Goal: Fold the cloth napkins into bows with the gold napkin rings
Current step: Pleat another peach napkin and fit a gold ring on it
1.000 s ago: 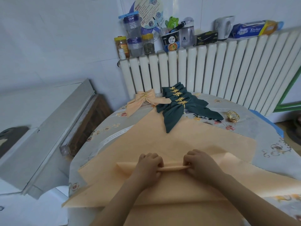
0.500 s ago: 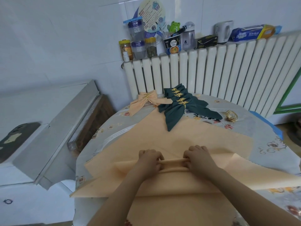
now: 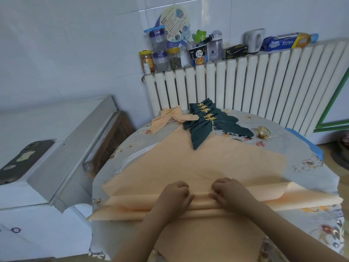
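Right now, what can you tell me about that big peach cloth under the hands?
The peach napkin is a large, thin, matte sheet of plain woven-looking cloth, spread flat over the flowered tablecloth. Its near part is gathered into soft lengthwise pleats running side to side. The left hand and right hand press down on that pleated band, fingers curled. Its far corner reaches the green bows, which overlap it. The pleated band's right end lifts slightly.

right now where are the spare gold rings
In the head view, the gold rings lie far right on the table, just right of the green bows, near the radiator.
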